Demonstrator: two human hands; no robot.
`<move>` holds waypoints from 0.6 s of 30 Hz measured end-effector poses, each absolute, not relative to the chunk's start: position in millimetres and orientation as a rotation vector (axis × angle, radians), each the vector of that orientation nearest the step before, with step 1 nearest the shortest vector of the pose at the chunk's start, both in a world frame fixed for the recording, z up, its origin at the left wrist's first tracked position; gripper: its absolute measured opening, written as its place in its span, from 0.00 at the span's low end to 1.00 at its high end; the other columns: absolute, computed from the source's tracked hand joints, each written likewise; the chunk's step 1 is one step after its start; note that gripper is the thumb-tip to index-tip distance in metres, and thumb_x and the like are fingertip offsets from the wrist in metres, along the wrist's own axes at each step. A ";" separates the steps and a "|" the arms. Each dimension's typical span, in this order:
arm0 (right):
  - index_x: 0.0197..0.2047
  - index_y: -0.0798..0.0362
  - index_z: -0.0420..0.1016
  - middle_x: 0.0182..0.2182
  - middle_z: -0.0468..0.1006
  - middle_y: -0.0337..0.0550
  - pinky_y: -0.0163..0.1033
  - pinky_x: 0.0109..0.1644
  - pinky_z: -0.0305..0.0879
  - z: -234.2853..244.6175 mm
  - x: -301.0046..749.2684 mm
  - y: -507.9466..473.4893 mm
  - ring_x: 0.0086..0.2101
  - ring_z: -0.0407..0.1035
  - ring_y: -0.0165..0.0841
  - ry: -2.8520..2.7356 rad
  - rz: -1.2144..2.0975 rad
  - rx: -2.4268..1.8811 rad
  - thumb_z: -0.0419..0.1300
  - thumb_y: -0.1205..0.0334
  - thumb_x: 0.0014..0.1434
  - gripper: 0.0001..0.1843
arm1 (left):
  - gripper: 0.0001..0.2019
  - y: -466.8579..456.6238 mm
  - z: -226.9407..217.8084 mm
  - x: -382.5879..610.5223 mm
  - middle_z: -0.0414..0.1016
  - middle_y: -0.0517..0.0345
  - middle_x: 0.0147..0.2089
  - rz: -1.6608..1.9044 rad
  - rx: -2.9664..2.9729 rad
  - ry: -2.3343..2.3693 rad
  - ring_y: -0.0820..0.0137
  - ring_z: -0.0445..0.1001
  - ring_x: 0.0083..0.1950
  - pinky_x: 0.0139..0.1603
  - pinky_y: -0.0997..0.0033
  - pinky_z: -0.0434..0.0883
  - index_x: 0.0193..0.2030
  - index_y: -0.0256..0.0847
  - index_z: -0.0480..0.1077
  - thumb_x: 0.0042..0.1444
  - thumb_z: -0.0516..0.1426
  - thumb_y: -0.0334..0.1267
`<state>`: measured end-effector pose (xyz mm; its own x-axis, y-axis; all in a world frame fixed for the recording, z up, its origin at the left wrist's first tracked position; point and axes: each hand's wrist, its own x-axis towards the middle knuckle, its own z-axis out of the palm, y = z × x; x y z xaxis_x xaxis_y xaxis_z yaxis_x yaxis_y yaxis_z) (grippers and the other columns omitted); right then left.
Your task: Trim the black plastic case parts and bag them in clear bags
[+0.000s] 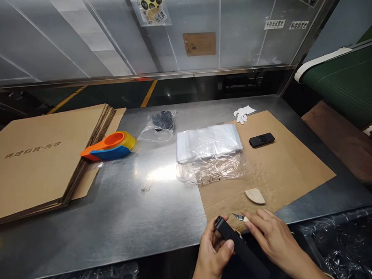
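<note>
My left hand (212,252) is closed around one end of a long black bar-shaped object (235,241) at the table's front edge. Beside it, my right hand (270,234) pinches a small craft knife (239,216), its blade tip pointing left near the bar's top end. Both hands hover over the near edge of a brown cardboard sheet (281,164). A small beige wedge-shaped piece (254,196) lies on that sheet just beyond my right hand.
A stack of clear plastic bags (209,143), a small black device (261,140) and a white glove (243,113) lie farther back. An orange-blue tape dispenser (109,147) rests by a stack of flat cartons (37,161) at left. The table (130,206) is steel.
</note>
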<state>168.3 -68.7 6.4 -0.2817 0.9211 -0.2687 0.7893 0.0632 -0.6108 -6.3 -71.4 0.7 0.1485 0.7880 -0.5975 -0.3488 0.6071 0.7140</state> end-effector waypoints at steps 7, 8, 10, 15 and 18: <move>0.52 0.48 0.67 0.33 0.69 0.44 0.40 0.37 0.64 13.7 166.2 -69.1 0.35 0.67 0.37 -2.061 1.102 -1.616 0.44 0.57 0.67 0.16 | 0.27 -69.7 -1.4 -4.2 0.71 0.52 0.34 0.841 0.495 1.142 0.68 0.67 0.32 0.29 0.72 0.65 0.45 0.35 0.66 0.40 0.64 0.48; 0.52 0.48 0.67 0.32 0.69 0.44 0.40 0.36 0.64 16.0 165.9 -69.4 0.35 0.67 0.37 -2.090 1.079 -1.609 0.44 0.57 0.67 0.16 | 0.28 -69.8 -1.6 -4.0 0.71 0.53 0.34 0.837 0.490 1.145 0.69 0.66 0.32 0.29 0.72 0.66 0.45 0.35 0.65 0.40 0.64 0.48; 0.53 0.48 0.67 0.31 0.68 0.44 0.40 0.34 0.64 19.3 165.5 -69.8 0.34 0.66 0.38 -2.137 1.043 -1.606 0.44 0.57 0.66 0.17 | 0.28 -70.2 -1.8 -3.9 0.70 0.53 0.34 0.835 0.484 1.146 0.70 0.66 0.32 0.29 0.73 0.66 0.45 0.35 0.65 0.39 0.64 0.48; 0.55 0.48 0.65 0.32 0.69 0.45 0.41 0.34 0.64 18.0 165.5 -70.2 0.34 0.67 0.38 -2.175 1.026 -1.627 0.43 0.57 0.67 0.17 | 0.27 -72.1 -1.8 -4.2 0.71 0.53 0.33 0.835 0.486 1.120 0.69 0.68 0.32 0.29 0.73 0.66 0.45 0.35 0.65 0.40 0.65 0.47; 0.53 0.48 0.67 0.32 0.70 0.46 0.42 0.35 0.65 9.4 165.1 -69.9 0.35 0.68 0.40 -2.169 1.003 -1.702 0.44 0.57 0.66 0.17 | 0.28 -73.8 -2.9 -4.4 0.72 0.51 0.36 0.841 0.470 1.085 0.67 0.70 0.34 0.32 0.72 0.67 0.46 0.36 0.64 0.39 0.65 0.47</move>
<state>165.1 -69.9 9.4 -0.3127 0.9190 -0.2400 0.7781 0.1029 -0.6196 -4.4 -73.8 -2.9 0.2119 0.7884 -0.5776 -0.3620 0.6122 0.7030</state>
